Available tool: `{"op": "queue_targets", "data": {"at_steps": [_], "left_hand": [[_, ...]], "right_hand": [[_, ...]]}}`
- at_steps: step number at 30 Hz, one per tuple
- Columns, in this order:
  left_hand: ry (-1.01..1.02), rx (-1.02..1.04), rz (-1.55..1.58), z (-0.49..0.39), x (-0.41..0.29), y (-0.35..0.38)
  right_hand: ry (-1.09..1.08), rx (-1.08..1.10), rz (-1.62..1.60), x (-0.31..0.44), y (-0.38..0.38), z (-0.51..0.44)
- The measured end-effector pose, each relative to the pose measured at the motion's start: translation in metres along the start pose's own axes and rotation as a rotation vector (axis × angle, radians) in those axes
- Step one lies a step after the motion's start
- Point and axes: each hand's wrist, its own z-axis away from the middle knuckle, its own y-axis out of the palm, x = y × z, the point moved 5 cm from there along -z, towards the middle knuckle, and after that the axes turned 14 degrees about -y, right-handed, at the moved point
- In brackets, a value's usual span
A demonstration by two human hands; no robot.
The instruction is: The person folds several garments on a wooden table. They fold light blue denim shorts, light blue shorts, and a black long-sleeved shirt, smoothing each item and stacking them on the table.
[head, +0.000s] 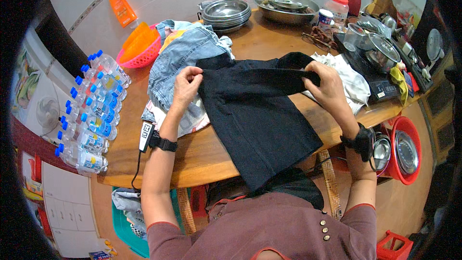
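Observation:
A black cloth garment (260,126) is stretched between my two hands, its lower part hanging over the table's near edge. My left hand (188,83) pinches its upper left corner between thumb and fingers. At the right end of the same edge, my right hand (322,82) grips the cloth, with a dark fold between thumb and fingers. Under and beyond my left hand lies a pile of light-blue denim clothes (180,57). A white cloth (348,79) rests on the table just right of my right hand.
Several plastic bottles (97,115) line the wooden table's (133,144) left side. A pink basket (144,54), stacked steel bowls (226,12) and a large steel basin (287,7) stand behind. An induction cooker (382,88) is at right; a teal tub (124,224) with clothes sits below left.

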Motion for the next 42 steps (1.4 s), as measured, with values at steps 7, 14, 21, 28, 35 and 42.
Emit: {"op": "queue_targets", "data": {"at_steps": [7,14,21,28,35,42], "left_hand": [[0.324,-0.176,-0.537,0.021,-0.013,0.013],[0.432,-0.286,-0.724,0.036,-0.026,0.025],[0.365,-0.650,-0.718,0.015,-0.029,-0.023],[-0.009,-0.275,-0.473,-0.010,-0.001,-0.054],[0.050,-0.400,-0.804,0.003,-0.009,-0.036],[0.249,-0.487,-0.738,0.007,-0.027,-0.025]], "right_hand": [[-0.462,-0.034,-0.021,0.095,-0.021,0.035],[-0.812,0.301,-0.210,0.175,0.050,0.096],[-0.750,0.288,-0.461,0.170,0.048,0.095],[-0.457,0.202,-0.355,0.137,0.042,0.078],[-0.299,0.294,-0.408,0.088,0.044,0.071],[0.191,0.033,0.291,-0.089,0.017,0.053]]}}
